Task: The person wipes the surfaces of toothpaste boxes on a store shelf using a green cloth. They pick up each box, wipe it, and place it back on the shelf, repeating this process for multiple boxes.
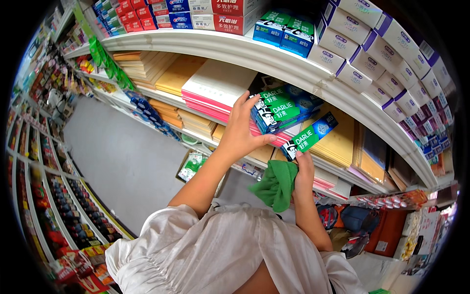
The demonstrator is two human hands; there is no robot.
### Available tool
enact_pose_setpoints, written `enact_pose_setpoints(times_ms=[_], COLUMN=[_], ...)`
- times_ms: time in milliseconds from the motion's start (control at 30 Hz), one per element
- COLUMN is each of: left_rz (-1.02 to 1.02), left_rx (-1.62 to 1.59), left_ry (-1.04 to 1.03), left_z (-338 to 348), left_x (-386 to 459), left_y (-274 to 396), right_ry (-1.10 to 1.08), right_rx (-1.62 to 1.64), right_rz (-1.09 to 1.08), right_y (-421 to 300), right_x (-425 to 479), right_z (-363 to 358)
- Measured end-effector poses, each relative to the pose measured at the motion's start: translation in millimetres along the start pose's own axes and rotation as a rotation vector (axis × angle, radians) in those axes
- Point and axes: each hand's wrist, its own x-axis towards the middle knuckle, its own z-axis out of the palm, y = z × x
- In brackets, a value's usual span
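My left hand (244,126) grips a stack of green and blue Darlie toothpaste boxes (281,106) by its near end, fingers over the top and thumb below. To its right, my right hand (303,169) holds a single Darlie toothpaste box (310,136), tilted up to the right. A green cloth (277,183) hangs from the same hand. Both hands are in front of a shelf of paper goods. Above them, two more Darlie box stacks (284,29) stand on the upper white shelf (205,40).
White and purple toothpaste boxes (356,55) fill the upper right shelf; red and white boxes (227,22) are at the upper left. Envelopes and paper stacks (216,84) lie below. An open carton (191,165) stands on the grey floor (117,147). Bottles (73,217) line the left shelves.
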Motion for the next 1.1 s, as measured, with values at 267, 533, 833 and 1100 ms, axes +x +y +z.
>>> enact_pose_setpoints(times_ms=[267,533,833,1100], left_rz=[0.056,0.087,0.213,0.335], left_rx=[0.028,-0.040,-0.057,-0.158], left_ry=[0.001,0.062,0.308,0.589], left_z=[4,-34,-180,-140], left_x=[24,14,-40,29], left_y=[-7,1,37,87], right_ry=[0.116,0.197,0.143,0.110], right_rx=[0.018,0.096,0.142,0.058], right_rz=[-0.014,-0.063,-0.081,-0.048], right_y=[-4,1,10,4], right_x=[-3,-7,-3,-3], right_z=[9,26,15,12])
